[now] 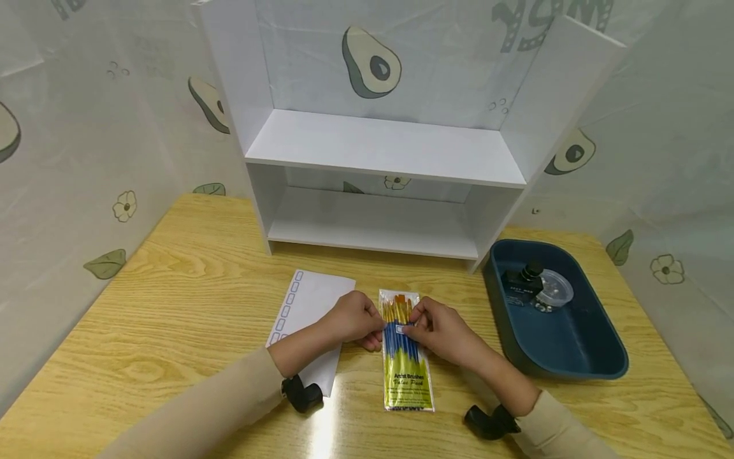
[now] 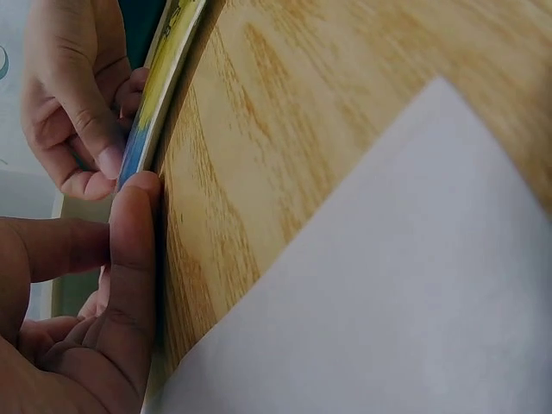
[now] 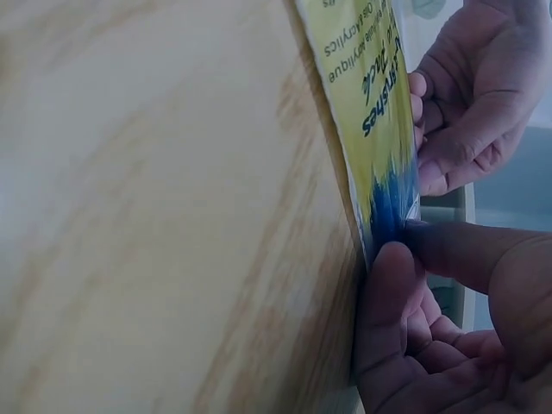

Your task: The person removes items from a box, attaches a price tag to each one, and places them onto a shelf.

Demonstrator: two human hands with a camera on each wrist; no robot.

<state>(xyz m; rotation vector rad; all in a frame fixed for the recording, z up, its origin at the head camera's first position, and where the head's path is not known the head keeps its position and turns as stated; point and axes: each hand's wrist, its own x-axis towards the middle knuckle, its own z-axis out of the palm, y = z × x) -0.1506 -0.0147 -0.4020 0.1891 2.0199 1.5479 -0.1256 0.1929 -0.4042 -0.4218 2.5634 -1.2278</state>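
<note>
A clear pack of blue-handled paint brushes (image 1: pixel 405 354) with a yellow label lies flat on the wooden table (image 1: pixel 172 299). My left hand (image 1: pixel 357 319) pinches the pack's left edge near the middle, thumb on top, as the left wrist view shows with the pack (image 2: pixel 159 82) seen edge-on. My right hand (image 1: pixel 438 328) pinches the right edge opposite, fingers curled onto the wrapper; in the right wrist view the pack (image 3: pixel 373 129) runs along the table with both hands at its blue part. A white envelope (image 1: pixel 312 319) lies under my left wrist.
A white two-tier shelf unit (image 1: pixel 384 153) stands at the back of the table. A dark blue tray (image 1: pixel 553 319) at the right holds a small black bottle (image 1: pixel 524 277) and a round clear-lidded case (image 1: pixel 553 288). Patterned curtains surround the table.
</note>
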